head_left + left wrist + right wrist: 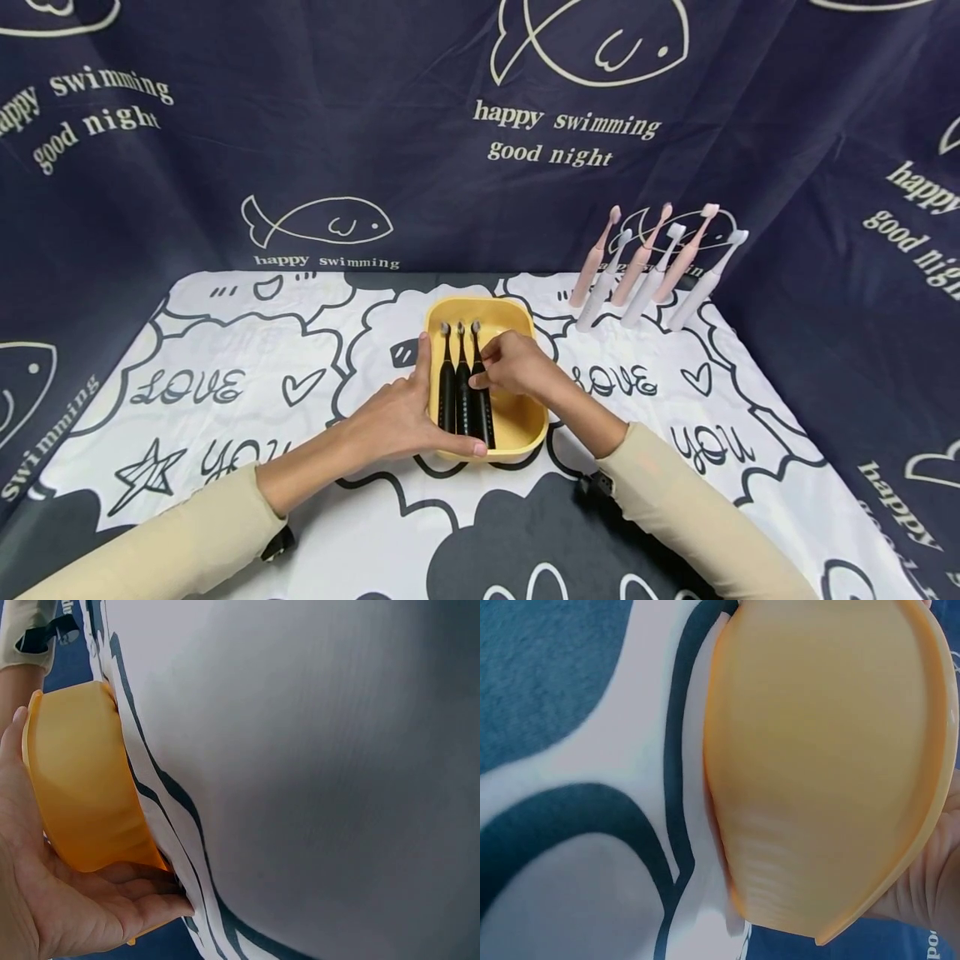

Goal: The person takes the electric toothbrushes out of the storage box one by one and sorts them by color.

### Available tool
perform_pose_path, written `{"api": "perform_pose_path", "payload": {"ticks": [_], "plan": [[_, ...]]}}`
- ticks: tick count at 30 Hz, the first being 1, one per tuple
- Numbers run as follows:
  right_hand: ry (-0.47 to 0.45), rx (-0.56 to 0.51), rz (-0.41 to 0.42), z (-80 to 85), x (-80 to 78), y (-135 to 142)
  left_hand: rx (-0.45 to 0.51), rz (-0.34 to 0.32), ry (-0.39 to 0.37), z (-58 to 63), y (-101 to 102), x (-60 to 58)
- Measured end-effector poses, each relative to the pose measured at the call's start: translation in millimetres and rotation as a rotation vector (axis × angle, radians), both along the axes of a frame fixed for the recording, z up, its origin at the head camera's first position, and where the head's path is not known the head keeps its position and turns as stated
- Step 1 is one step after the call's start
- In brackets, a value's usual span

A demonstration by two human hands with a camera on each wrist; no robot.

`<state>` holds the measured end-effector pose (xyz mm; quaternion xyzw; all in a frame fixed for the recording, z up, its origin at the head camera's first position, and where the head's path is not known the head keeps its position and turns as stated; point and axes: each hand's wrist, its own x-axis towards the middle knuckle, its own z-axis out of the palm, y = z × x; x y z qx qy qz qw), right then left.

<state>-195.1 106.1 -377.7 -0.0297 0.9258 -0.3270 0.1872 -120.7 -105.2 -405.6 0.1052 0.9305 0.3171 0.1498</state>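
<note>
A yellow tray [521, 425] stands at the middle of the table, with three black electric toothbrushes [447, 392] lying side by side along its left part, heads away from me. My left hand [401, 421] grips the tray's left side, thumb across the near rim and a finger up along the left edge. In the left wrist view, that hand's fingers [112, 900] wrap the tray's outer wall. Reaching over the right side, my right hand [517, 364] pinches the rightmost black toothbrush [483, 417] near its neck. The right wrist view shows the tray's wall [825, 750] close up.
At the back right stand several electric toothbrushes upright: pink ones [587, 279] behind, white ones [637, 300] in front. A black-and-white patterned cloth [225, 350] covers the table. Dark blue fabric [420, 125] with fish prints hangs behind and along the sides.
</note>
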Motion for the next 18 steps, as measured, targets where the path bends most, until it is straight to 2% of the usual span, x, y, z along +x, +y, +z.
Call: {"api": "perform_pose_path", "payload": {"ticks": [4, 9, 18], "plan": [[-0.024, -0.038, -0.03, -0.4, -1.7, 0.3, 0.003, 0.003, 0.001, -0.1, -0.8, 0.6], [-0.076, -0.18, -0.05, -2.7, -2.6, 2.1, 0.011, -0.004, 0.001, 0.3, -1.4, 0.9], [-0.064, -0.27, -0.035, -3.5, -0.6, 4.0, 0.019, -0.006, 0.007, -1.4, -1.0, 0.6]]}}
